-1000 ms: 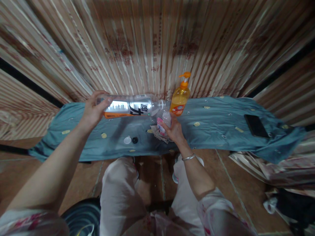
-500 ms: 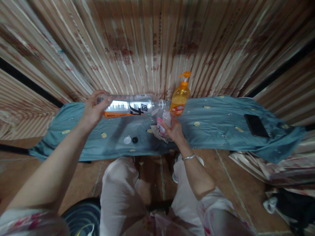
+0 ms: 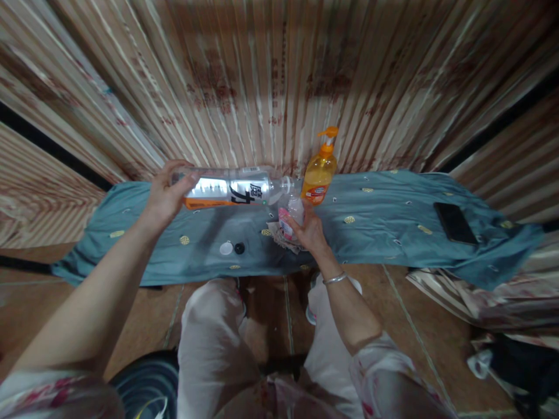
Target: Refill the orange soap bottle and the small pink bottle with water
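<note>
My left hand [image 3: 168, 195] is closed round the base of a large clear plastic bottle [image 3: 213, 189] with a silver and orange label. The bottle lies tipped on its side in the air, its open neck pointing right. Just below that neck, my right hand [image 3: 309, 228] grips a small clear bottle [image 3: 289, 212] with a pink label, standing on a crumpled cloth [image 3: 279, 237]. The two mouths are close together; whether they touch, I cannot tell. A white cap [image 3: 226, 248] and a black cap [image 3: 239, 248] lie to the left of the cloth.
Behind my right hand stands an orange pump bottle [image 3: 320, 174]. A black phone [image 3: 455, 223] lies at the right on the teal patterned cloth [image 3: 384, 215] covering the narrow table. A striped curtain [image 3: 253, 87] hangs close behind. A dark round stool [image 3: 146, 384] is at lower left.
</note>
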A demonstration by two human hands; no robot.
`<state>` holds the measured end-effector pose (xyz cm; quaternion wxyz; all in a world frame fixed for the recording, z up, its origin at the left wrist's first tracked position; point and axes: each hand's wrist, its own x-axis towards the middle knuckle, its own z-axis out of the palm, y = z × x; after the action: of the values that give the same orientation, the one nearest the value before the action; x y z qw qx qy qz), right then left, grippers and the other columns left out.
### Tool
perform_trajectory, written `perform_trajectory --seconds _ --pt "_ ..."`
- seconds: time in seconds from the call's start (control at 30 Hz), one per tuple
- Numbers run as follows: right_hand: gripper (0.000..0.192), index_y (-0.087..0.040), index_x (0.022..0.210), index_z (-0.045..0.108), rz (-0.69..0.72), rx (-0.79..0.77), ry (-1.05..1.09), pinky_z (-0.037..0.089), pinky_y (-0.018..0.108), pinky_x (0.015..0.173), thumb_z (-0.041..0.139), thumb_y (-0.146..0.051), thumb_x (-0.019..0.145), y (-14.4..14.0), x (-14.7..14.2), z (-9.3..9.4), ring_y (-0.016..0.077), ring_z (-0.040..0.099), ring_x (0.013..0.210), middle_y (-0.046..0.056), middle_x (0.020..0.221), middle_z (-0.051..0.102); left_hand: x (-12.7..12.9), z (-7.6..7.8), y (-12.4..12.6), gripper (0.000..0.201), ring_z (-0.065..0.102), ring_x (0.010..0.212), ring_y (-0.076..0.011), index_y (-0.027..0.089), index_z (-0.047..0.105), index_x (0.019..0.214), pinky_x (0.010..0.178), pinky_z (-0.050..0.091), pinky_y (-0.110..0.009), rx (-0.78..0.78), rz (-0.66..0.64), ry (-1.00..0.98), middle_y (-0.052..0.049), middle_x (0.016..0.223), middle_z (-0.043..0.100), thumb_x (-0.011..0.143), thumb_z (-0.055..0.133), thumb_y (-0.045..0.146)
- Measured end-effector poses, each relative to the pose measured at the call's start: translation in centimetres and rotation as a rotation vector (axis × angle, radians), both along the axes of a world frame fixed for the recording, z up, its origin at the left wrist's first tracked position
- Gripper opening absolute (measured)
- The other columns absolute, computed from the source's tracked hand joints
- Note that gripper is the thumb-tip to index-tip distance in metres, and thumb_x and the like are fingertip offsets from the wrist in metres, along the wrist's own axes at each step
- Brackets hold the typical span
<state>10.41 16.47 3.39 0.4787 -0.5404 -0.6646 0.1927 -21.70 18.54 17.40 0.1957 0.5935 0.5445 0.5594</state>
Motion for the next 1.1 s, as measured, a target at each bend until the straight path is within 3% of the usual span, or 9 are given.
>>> perform_trajectory --seconds 0.4,0.83,1.1 --pt "0.074 -0.011 0.137 0.051 -0.001 -0.002 -0.020 0.054 0.049 0.099 0.062 -0.064 0.087 0.1 0.1 -0.2 0.0338 0.069 0.116 0.024 0.129 0.068 1.2 0.9 -0.5 0.063 0.052 0.065 -0.0109 0.018 0.066 0.084 0.064 0.037 -0.027 -0.041 0.011 -0.120 0.005 0.069 0.062 0.042 0.088 0.060" --pt "0.070 -0.013 0.138 0.051 -0.013 -0.005 -0.034 0.054 0.050 0.099 0.063 -0.060 0.088 -0.1 0.0 0.1 0.0328 0.069 0.114 0.021 0.129 0.069 0.3 0.4 -0.2 0.055 0.052 0.069 -0.0117 0.019 0.064 0.090 0.063 0.037 -0.027 -0.019 -0.059 -0.043 0.003 0.074 0.060 0.057 0.085 0.058" --pt "0.071 -0.012 0.138 0.051 -0.007 -0.005 -0.039 0.054 0.047 0.099 0.061 -0.062 0.088 -0.2 0.0 0.3 0.0320 0.069 0.115 0.021 0.127 0.069 0.7 0.6 -0.4 0.060 0.052 0.066 -0.0099 0.019 0.067 0.086 0.063 0.038 -0.026 -0.007 -0.024 -0.064 0.005 0.070 0.062 0.050 0.087 0.062"
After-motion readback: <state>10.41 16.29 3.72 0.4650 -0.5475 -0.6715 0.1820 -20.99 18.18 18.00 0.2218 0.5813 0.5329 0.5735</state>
